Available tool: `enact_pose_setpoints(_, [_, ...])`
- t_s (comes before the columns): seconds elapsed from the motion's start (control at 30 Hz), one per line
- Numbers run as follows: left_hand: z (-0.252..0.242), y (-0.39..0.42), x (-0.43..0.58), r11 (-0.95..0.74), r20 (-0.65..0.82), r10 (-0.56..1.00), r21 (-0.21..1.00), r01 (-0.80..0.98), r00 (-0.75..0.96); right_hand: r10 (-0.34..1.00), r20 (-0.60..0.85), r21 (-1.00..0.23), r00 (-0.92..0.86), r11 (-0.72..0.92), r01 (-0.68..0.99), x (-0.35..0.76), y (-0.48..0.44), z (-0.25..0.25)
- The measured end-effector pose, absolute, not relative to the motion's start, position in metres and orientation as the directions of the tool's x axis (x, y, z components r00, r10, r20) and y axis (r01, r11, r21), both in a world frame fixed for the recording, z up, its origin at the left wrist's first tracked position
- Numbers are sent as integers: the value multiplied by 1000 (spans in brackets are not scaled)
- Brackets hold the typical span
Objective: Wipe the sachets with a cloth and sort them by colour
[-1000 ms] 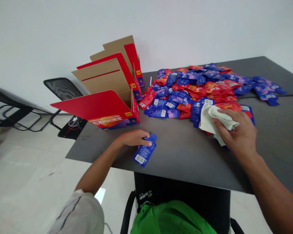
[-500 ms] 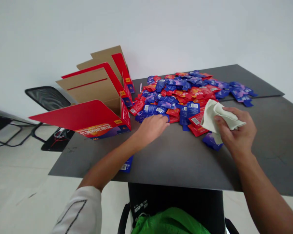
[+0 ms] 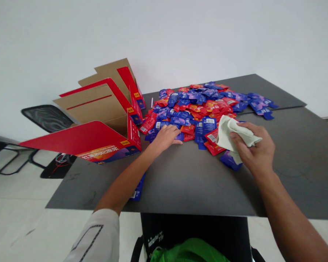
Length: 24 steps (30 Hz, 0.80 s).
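Note:
My left hand (image 3: 168,136) reaches to the near edge of a pile of red and blue sachets (image 3: 188,103). Its fingers lie over the pile and its thumb is spread apart, with a blue sachet (image 3: 179,137) showing between them. In my right hand (image 3: 258,147) is a folded white cloth (image 3: 235,131), gripped between thumb and fingers. Beneath the cloth, a purple-blue sachet (image 3: 230,160) rests on the table, partly covered. Red sachets (image 3: 213,140) with barcodes lie just left of it.
Open red cardboard boxes (image 3: 106,140) stand in a row on the left, flaps raised. Another blue sachet (image 3: 138,189) lies by my left forearm on the grey table (image 3: 196,182). A white wall (image 3: 180,40) rises behind. A black mesh chair (image 3: 47,117) is at left.
My left hand has drawn slightly back to the left, and its thumb now shows apart from the fingers. My right hand still holds the cloth. The whole view has shifted a little.

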<state>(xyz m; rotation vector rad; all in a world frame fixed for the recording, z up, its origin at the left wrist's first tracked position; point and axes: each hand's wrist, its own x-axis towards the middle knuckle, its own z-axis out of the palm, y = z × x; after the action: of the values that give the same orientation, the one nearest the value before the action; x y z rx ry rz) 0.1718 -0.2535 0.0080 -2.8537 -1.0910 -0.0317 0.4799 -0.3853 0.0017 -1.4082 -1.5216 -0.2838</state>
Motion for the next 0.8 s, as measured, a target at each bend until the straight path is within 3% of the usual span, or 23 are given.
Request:
enact_pose_setpoints(0.33, [-4,-255,172,-705,31,703,-102,702,711,625,770,-401,129,316,860,478,-383,1])
enact_pose_setpoints(0.57, [7,-245,179,-729,-40,683,-93,678,729,636,763,-403,117,326,855,478,-381,-2])
enact_pose_setpoints(0.8, [18,-246,182,-731,-22,680,-84,677,733,643,759,-392,104,323,861,480,-380,-1])
